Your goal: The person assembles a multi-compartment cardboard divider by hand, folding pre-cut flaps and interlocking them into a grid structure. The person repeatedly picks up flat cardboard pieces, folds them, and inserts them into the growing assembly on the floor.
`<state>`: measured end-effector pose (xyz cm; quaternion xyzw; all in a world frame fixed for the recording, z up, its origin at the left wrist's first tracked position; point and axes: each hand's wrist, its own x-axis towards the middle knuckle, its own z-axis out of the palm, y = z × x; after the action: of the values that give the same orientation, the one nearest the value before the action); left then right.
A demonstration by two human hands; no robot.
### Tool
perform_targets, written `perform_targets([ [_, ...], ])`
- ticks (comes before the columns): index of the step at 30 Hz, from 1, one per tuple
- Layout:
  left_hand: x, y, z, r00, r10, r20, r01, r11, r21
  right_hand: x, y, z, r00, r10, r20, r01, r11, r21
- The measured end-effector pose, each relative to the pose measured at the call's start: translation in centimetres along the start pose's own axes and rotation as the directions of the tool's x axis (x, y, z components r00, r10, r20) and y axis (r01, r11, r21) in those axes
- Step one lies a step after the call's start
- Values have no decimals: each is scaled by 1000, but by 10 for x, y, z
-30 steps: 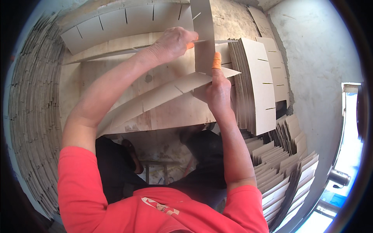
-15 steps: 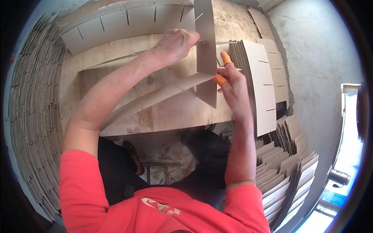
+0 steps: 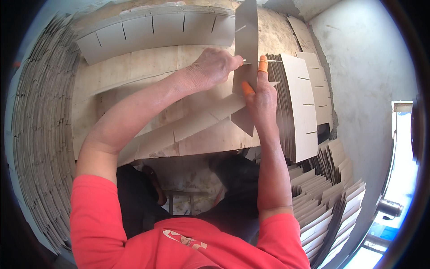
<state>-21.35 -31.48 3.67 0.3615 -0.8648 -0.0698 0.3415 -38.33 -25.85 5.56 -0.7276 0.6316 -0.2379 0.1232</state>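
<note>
A slotted cardboard cross strip (image 3: 246, 42) stands on edge near the table's middle. Two long cardboard strips cross it: the near one (image 3: 192, 120) slants down to the left, and the far one runs behind my left wrist, seen almost edge-on. My left hand (image 3: 214, 67) is closed, thumb and fingertips pinched at the cross strip's left face where the far strip meets it; the exact grip is partly hidden. My right hand (image 3: 263, 96) wears orange finger covers on thumb and index finger. Its thumb presses the cross strip's lower part, and the index finger points up along its right side.
A stack of slotted cardboard sheets (image 3: 300, 107) stands right of my right hand. Another slotted stack (image 3: 152, 33) lies along the table's far side. Tall cardboard piles (image 3: 40, 130) line the left; more pieces (image 3: 329, 193) stand lower right, by a grey wall (image 3: 363, 58).
My left hand has shifted right, closer to the cross strip. My right hand has turned more upright, its thumb now against the strip. The near long strip's face shows more.
</note>
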Motion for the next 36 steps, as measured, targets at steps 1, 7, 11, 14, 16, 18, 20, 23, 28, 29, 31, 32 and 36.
perform_targets([
  [1,0,0,0,1000,-2,-2,2,1000,-8,2,-4,-2,1000,-1,7,1,1000,-7],
  [7,-4,8,-4,989,-78,124,79,997,-6,10,-3,-1,1000,17,0,-17,1000,21],
  [11,-4,8,-12,979,-125,163,130,991,-24,12,-9,2,1000,-3,-27,6,997,79],
  [14,-2,4,-16,966,-156,207,185,975,-126,10,-7,9,995,-36,-89,39,998,43],
  [16,8,-8,-24,927,-144,347,245,933,-266,8,-5,11,991,-50,-120,53,998,18],
  [18,25,-16,-49,900,-198,388,314,913,-262,6,-2,12,989,-53,-139,56,998,15],
  [20,33,-53,-55,915,-285,286,303,953,-20,4,-6,12,987,-63,-151,66,998,16],
  [23,36,-116,-48,955,-295,19,246,829,503,2,-14,10,984,-77,-161,81,997,18],
  [28,28,-162,-10,981,-174,-81,176,641,747,1,-16,10,984,-76,-158,85,995,53],
  [29,28,-163,-6,986,-144,-81,151,597,788,0,-15,10,983,-76,-165,90,993,76],
  [31,29,-169,-7,988,-137,-69,142,646,750,0,-14,10,983,-79,-165,97,990,104],
  [32,31,-170,-9,990,-130,-61,133,668,732,1,-15,9,983,-77,-166,96,989,112],
  [36,26,-163,-19,994,-45,-101,94,825,558,0,-16,9,983,-74,-169,96,988,121],
])
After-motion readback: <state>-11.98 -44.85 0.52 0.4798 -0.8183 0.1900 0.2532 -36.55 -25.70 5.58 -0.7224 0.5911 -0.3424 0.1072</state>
